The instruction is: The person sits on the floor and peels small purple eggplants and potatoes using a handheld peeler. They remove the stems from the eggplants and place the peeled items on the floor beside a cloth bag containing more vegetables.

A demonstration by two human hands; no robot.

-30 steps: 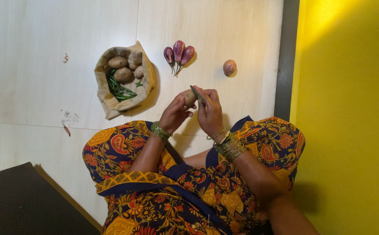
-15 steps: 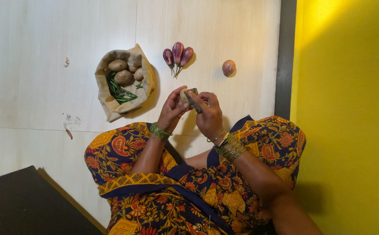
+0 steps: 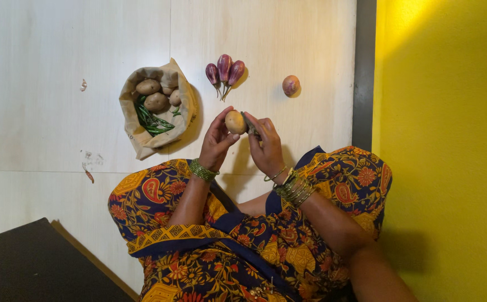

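The person sits on the pale floor [image 3: 59, 84] and holds a potato [image 3: 235, 122] up in front of the lap, just below the three small purple eggplants [image 3: 224, 70] lying on the floor. The left hand [image 3: 216, 141] has its fingers [image 3: 224, 116] clamped round the potato; the right hand [image 3: 266, 146] is closed on a slim dark tool, probably a peeler or small knife [image 3: 249, 123], whose tip meets the potato's right side. Judged from this grip, the blade could skid off the rounded skin toward the left thumb, since the potato is pinched only by fingertips and has no support beneath. The potato looks small, oval, tan and smooth, with no bare patch plainly visible. Left of the eggplants stands an open brown paper bag [image 3: 143, 142] with more potatoes and green beans; right of them lies a single reddish onion [image 3: 290, 85].
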